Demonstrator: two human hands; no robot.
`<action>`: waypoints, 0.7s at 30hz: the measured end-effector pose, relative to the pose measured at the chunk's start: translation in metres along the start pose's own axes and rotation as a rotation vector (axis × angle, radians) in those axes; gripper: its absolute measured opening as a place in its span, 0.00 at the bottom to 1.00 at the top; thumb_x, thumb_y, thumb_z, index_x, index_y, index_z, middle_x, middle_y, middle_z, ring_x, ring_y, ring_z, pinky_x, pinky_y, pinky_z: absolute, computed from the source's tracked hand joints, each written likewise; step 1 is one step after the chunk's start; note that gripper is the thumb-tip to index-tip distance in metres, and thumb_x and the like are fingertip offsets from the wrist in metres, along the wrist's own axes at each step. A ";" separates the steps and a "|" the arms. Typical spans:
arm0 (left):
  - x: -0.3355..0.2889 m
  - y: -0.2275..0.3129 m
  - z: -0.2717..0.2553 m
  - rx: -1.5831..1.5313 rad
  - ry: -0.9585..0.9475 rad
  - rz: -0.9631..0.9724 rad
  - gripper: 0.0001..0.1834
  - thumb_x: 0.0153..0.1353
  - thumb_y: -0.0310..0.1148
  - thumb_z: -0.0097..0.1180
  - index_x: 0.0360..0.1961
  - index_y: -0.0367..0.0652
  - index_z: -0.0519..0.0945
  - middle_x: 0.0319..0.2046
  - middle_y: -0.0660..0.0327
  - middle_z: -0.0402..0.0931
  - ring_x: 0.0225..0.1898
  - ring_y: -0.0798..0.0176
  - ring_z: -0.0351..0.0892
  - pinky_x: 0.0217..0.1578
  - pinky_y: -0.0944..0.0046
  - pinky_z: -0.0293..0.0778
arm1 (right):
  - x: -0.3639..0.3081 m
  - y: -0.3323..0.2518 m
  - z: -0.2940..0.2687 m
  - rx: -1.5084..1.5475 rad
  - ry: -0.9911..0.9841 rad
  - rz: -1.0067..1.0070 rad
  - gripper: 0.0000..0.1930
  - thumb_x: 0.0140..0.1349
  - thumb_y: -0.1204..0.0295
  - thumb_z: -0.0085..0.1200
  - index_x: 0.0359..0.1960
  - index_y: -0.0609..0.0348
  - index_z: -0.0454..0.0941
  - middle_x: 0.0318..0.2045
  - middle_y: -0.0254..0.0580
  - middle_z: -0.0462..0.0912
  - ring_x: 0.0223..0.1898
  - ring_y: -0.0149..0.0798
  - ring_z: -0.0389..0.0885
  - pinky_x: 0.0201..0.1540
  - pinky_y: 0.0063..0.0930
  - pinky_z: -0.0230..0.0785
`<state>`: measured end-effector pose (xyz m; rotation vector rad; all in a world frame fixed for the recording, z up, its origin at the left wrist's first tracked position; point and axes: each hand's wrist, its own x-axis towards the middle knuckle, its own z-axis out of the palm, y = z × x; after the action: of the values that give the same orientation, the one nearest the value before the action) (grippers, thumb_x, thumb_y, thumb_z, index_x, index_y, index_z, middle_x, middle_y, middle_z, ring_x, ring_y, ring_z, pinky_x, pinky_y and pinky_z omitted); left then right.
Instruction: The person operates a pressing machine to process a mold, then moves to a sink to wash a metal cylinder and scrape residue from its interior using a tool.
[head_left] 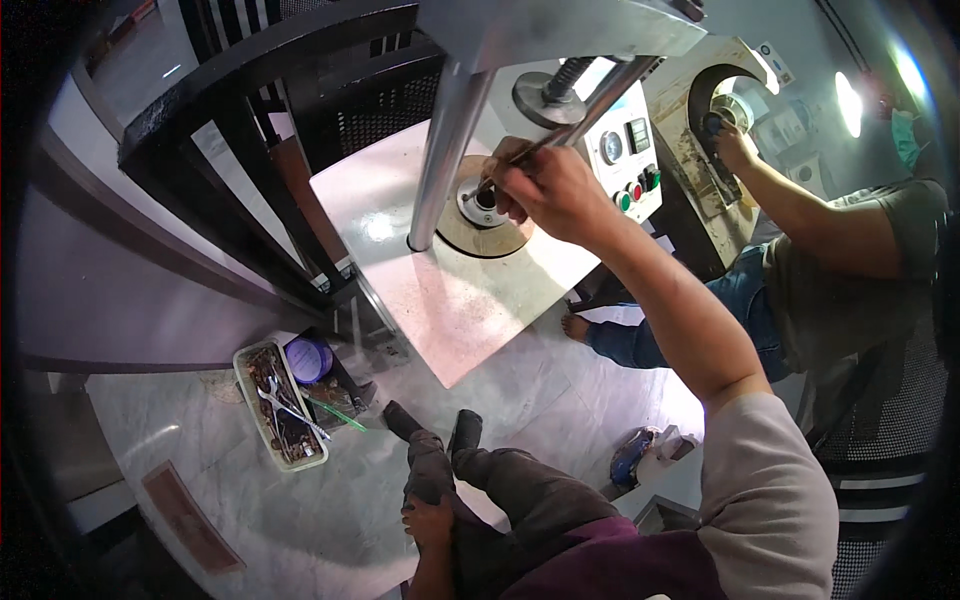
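Observation:
My right hand (548, 190) reaches to a press-like machine, its fingers bent and drawn together over a round metal fixture (480, 215) with a dark hole in its middle. Something thin and dark shows at the fingertips; I cannot make out what it is. Under the fixture lies a round brownish plate (455, 232), set in the white machine table (455, 320). A threaded spindle with a metal disc (545, 102) hangs above my hand. My left hand (428, 520) rests on my thigh, fingers laid out, holding nothing.
Metal columns (447, 160) rise beside the fixture. A control panel (630, 165) with a gauge and buttons stands behind. At right, a co-worker (850, 250) handles another machine. On the floor are a tray of tools (275, 400) and a purple round container (308, 360).

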<state>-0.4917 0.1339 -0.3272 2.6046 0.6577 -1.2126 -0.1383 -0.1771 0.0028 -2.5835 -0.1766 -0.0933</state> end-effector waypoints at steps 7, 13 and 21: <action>-0.012 -0.002 -0.036 -0.227 0.005 -0.026 0.38 0.53 0.55 0.61 0.60 0.43 0.69 0.54 0.39 0.69 0.55 0.38 0.71 0.55 0.43 0.67 | -0.113 -0.025 0.015 0.215 0.025 -0.008 0.17 0.67 0.62 0.53 0.26 0.65 0.74 0.16 0.45 0.73 0.20 0.47 0.74 0.25 0.35 0.66; -0.031 0.011 -0.108 -0.840 0.453 0.545 0.10 0.60 0.35 0.60 0.34 0.38 0.80 0.35 0.52 0.80 0.39 0.54 0.79 0.43 0.57 0.73 | -0.277 -0.037 0.024 0.222 -0.278 0.312 0.13 0.69 0.61 0.48 0.40 0.60 0.68 0.31 0.60 0.76 0.34 0.65 0.76 0.34 0.53 0.66; -0.105 0.073 -0.283 -1.151 0.493 0.726 0.18 0.68 0.38 0.55 0.24 0.38 0.72 0.18 0.65 0.72 0.23 0.72 0.70 0.27 0.69 0.66 | -0.334 -0.011 0.018 0.143 -0.172 0.312 0.15 0.70 0.57 0.46 0.44 0.57 0.73 0.30 0.55 0.81 0.36 0.61 0.80 0.38 0.50 0.71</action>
<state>-0.3252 0.1363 -0.0650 1.7786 0.2569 0.0937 -0.4693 -0.1939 -0.0408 -2.4417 0.1529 0.2474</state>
